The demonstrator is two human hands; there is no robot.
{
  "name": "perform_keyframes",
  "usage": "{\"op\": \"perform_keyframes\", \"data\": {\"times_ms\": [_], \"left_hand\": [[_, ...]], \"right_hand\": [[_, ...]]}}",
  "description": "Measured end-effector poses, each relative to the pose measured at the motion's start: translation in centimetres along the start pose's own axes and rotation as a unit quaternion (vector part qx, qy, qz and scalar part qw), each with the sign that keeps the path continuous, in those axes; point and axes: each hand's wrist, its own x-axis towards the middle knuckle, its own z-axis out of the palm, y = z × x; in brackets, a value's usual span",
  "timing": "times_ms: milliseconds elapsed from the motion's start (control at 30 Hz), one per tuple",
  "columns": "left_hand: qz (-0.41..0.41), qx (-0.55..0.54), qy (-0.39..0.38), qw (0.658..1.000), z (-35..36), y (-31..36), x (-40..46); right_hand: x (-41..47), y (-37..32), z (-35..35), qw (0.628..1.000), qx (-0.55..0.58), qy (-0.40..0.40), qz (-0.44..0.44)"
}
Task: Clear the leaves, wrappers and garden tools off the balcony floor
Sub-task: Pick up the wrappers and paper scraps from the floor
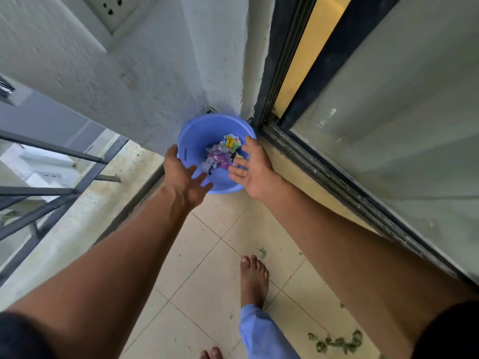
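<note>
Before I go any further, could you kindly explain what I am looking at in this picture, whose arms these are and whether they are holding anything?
There is no machine here: a person wears a wide-angle camera on the head, so you look down along their own two bare arms. The left hand and right hand both reach over a blue plastic tub that stands in the corner where the white wall meets the sliding glass door. Both hands are open with fingers spread, with no grip on anything. Inside the tub lie crumpled colourful wrappers. On the tiled floor you see the person's bare foot and, nearer the door, scattered green leaf bits not yet cleared. A metal railing runs along the left edge.
</note>
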Motion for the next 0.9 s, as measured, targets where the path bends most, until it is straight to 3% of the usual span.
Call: {"op": "perform_keyframes", "data": {"times_ms": [133, 267, 433, 633, 767, 900], "left_hand": [[-0.034, 0.120, 0.040, 0.991, -0.7, -3.1, -0.8], [-0.075, 0.271, -0.014, 0.960, -1.7, -7.4, -3.8], [-0.119, 0.377, -0.010, 0.919, -4.2, -13.5, -7.6], [-0.077, 0.491, -0.027, 0.868, -6.4, -19.5, -12.7], [-0.021, 0.585, -0.072, 0.808, -6.7, -23.7, -16.8], [-0.022, 0.652, -0.091, 0.753, -7.2, -30.1, -20.5]], "right_hand": [[-1.2, 2.4, -2.0, 0.998, -0.061, 0.009, -0.007], [-3.7, 6.9, -5.1, 0.995, -0.092, 0.029, -0.001], [-7.8, 12.5, -11.2, 0.995, -0.052, 0.080, 0.026], [-14.1, 19.4, -18.5, 0.992, -0.023, 0.120, 0.019], [-18.6, 24.2, -23.1, 0.988, -0.083, 0.124, -0.029], [-22.7, 29.8, -28.8, 0.979, -0.105, 0.164, -0.067]]}}
